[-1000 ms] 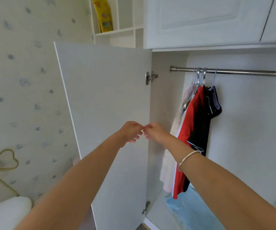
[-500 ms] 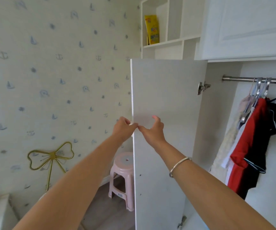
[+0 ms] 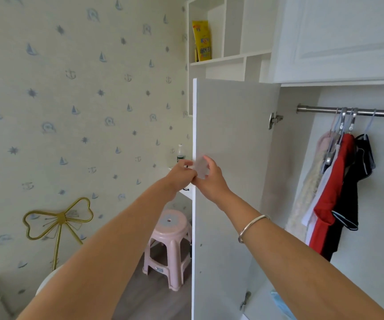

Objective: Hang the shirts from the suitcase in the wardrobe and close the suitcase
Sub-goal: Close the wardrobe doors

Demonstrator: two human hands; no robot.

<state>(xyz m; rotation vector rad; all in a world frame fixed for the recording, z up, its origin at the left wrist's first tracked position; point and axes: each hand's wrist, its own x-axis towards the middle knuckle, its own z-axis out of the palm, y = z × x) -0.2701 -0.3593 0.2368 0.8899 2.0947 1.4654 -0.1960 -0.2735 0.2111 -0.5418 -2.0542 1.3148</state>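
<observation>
Two bare forearms reach forward to the free edge of an open white wardrobe door. The left hand sits at the outer side of that edge with its fingers curled. The right hand lies against the door's inner face, thumb raised, and touches the left hand. A blur over the fingers makes it impossible to tell whether either hand actually pinches the edge. A silver bracelet circles the right wrist.

Inside the wardrobe, at the right, the shirts hang close together on hangers from a metal rail: a pale cream garment, a red shirt and a black shirt.

Left of the door, a pink stool stands on the wooden floor. A gold bow ornament stands in front of nautical wallpaper. A yellow packet stands on an upper shelf.
</observation>
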